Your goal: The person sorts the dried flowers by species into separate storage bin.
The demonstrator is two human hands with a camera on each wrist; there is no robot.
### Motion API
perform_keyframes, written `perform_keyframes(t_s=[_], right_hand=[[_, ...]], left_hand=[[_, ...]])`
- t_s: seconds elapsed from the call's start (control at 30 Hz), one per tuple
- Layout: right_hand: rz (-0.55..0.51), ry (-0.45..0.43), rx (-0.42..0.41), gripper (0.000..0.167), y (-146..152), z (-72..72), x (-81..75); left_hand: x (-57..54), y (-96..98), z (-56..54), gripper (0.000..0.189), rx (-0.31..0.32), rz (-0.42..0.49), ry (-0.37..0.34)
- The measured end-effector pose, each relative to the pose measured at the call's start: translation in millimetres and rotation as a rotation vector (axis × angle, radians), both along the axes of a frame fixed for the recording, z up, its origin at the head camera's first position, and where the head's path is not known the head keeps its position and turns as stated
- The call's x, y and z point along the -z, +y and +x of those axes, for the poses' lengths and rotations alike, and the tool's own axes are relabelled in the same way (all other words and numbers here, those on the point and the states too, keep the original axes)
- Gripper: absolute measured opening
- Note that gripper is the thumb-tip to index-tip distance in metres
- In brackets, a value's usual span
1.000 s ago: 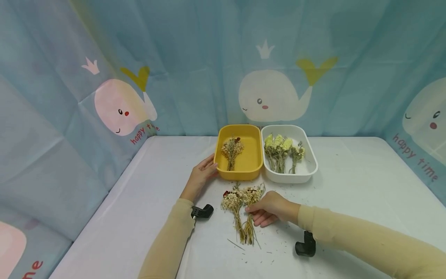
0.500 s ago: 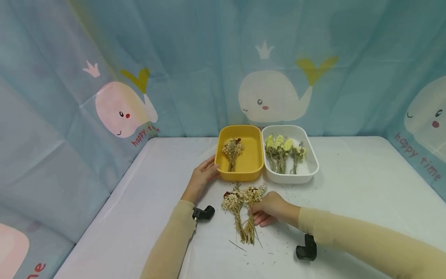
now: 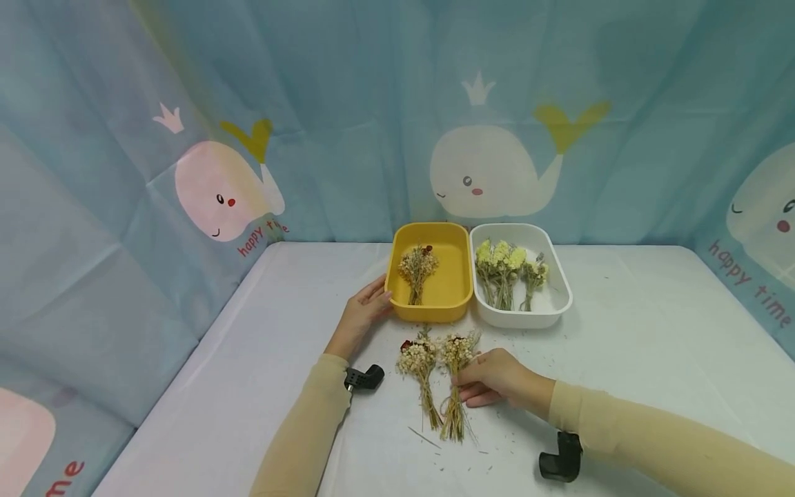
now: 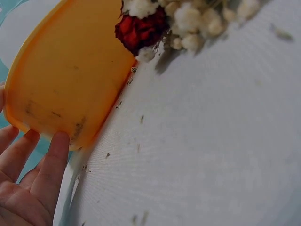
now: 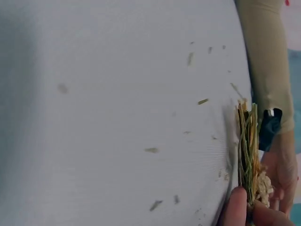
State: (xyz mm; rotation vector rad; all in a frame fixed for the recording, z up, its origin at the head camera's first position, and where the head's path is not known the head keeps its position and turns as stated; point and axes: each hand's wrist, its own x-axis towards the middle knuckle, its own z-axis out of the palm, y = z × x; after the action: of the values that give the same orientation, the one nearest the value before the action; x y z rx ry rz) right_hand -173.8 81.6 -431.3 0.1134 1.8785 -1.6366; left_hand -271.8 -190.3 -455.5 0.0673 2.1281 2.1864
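My left hand (image 3: 360, 316) rests against the left side of the yellow bin (image 3: 459, 276); its fingers lie straight on the bin's wall in the left wrist view. Inside that bin lies one dried flower bunch (image 3: 417, 270). My right hand (image 3: 499, 376) pinches the stems of another dried flower bunch (image 3: 458, 352) between thumb and fingers; the cut stem ends (image 5: 248, 141) show in the right wrist view. Just left of it, a third bunch with cream blooms and a dark red rose (image 4: 141, 30) lies on the table, its stems tied.
A white bin (image 3: 549, 297) with yellow dried flowers (image 3: 502, 259) stands against the yellow bin's right side. Bits of stem and crumbs (image 3: 424, 437) are scattered on the white table (image 3: 279, 414). A whale-print curtain (image 3: 348, 166) hangs behind.
My right hand has shifted slightly right with its bunch, which now stands apart from the bunch on the left. My left hand stays at the yellow bin.
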Motion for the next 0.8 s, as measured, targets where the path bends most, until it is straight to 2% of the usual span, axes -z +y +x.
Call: perform_keyframes(t_s=[0.13, 0.2, 0.43, 0.6, 0.8], right_hand=[[-0.009, -0.069, 0.016, 0.018, 1.9, -0.4, -1.1], [-0.010, -0.074, 0.007, 0.018, 3.4, 0.9, -2.1], [-0.052, -0.025, -0.068, 0.014, 11.0, 8.5, -5.4], [-0.083, -0.008, -0.077, 0.012, 16.7, 8.6, -13.4], [-0.065, 0.007, -0.080, 0.014, 23.9, 8.5, -21.4]], left_hand=[[-1.2, 0.7, -1.3, 0.054, 0.001, 0.001, 0.003], [-1.2, 0.7, -1.4, 0.055, 0.003, 0.007, -0.001], [2.8, -1.4, 3.5, 0.056, 0.001, 0.005, -0.011], [2.4, -2.2, 3.3, 0.055, -0.005, 0.000, -0.010], [-0.6, -0.9, 2.1, 0.056, 0.014, 0.010, -0.005]])
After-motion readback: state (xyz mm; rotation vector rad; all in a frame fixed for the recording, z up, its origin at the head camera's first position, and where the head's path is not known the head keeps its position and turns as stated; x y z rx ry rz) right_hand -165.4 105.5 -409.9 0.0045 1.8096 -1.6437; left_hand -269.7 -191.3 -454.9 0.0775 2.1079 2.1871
